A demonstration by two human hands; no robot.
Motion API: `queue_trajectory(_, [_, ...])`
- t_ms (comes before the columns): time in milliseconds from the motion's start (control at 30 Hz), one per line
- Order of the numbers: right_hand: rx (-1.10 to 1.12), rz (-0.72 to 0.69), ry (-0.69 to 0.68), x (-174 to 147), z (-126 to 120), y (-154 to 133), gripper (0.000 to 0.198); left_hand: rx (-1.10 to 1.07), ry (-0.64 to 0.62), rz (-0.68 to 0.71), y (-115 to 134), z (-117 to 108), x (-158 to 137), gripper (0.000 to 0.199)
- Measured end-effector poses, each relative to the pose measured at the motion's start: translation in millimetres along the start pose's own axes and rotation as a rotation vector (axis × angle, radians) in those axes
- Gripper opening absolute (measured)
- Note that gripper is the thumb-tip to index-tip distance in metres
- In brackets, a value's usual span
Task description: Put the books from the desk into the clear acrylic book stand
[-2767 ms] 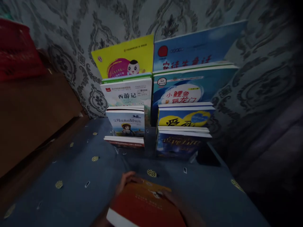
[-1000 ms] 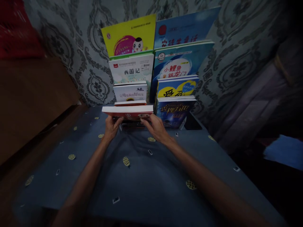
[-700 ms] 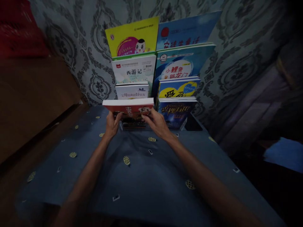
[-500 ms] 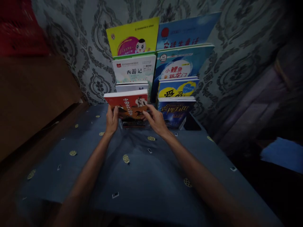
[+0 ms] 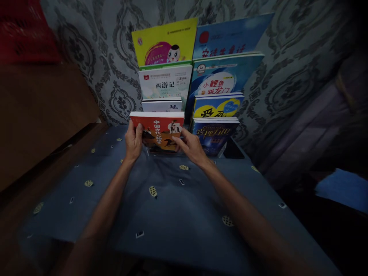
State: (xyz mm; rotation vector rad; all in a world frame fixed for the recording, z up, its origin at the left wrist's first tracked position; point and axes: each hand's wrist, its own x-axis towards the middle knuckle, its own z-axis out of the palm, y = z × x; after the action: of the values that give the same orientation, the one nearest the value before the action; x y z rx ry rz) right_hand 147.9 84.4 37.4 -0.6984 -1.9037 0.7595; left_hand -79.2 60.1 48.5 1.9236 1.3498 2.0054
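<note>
A red book with white lettering and dark figures on its cover is held between both hands, its cover facing me. My left hand grips its left edge with the thumb on the front. On its right edge my right hand is closed, thumb and fingers at the lower right corner. Just behind the red book stand a pale book, a white book and a yellow book, each partly covered by the one in front.
To the right stand a dark blue book, a yellow-and-blue book, a teal book and a tall blue book. A patterned cloth covers the table. A brown cardboard-like surface is at left.
The red book has moved slightly right and downward, and its cover shows more fully. Both hands have moved with it, still holding its sides.
</note>
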Motion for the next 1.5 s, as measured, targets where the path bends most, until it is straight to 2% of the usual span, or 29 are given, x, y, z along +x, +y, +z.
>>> queue_trajectory(133, [-0.094, 0.029, -0.036, -6.7, -2.0, 2.0, 0.026, 0.078, -0.060, -0.064, 0.9, -2.4, -14.9, 0.050])
queue_trajectory(200, [-0.128, 0.051, -0.080, -9.4, -0.2, 7.4, 0.024, 0.093, -0.117, -0.145, -7.3, -2.6, -31.5, 0.050])
queue_trajectory(267, [-0.158, 0.063, -0.116, -10.4, 2.9, 12.0, 0.022, 0.104, -0.123, -0.231, -17.9, -3.2, -48.8, 0.051])
queue_trajectory(400, [-0.213, 0.073, -0.061, -8.0, 9.0, 13.1, 0.024, 0.084, -0.175, -0.336, -32.9, -4.1, -67.8, 0.050])
queue_trajectory(533, [-0.119, 0.109, -0.034, -6.1, 12.3, 10.3, 0.025, 0.063, -0.191, -0.386, -38.2, -3.4, -67.7, 0.047])
queue_trajectory(733, [0.064, 0.137, 0.024, -3.5, 19.5, 19.2, 0.028, 0.066, -0.237, -0.385, -48.0, -0.6, -64.7, 0.038])
queue_trajectory(900, [0.057, 0.115, 0.121, 8.9, 23.5, 33.3, 0.037, 0.098, -0.190, -0.352, -54.2, 8.9, -54.3, 0.035])
queue_trajectory(1067, [0.036, 0.088, 0.104, 20.9, 18.9, 39.2, 0.034, 0.118, -0.169, -0.334, -55.7, 12.3, -48.5, 0.035])
queue_trajectory(1167, [-0.005, 0.043, 0.126, 24.1, 14.1, 36.7, 0.034, 0.124, -0.185, -0.327, -52.0, 11.5, -43.5, 0.034])
queue_trajectory(1300, [0.009, 0.058, 0.134, 24.8, 7.7, 28.1, 0.034, 0.151, -0.178, -0.260, -39.0, 13.2, -29.5, 0.030])
queue_trajectory(1500, [-0.006, 0.024, 0.161, 23.5, -0.7, 15.4, 0.036, 0.218, -0.112, -0.147, -21.5, 18.1, -16.4, 0.022])
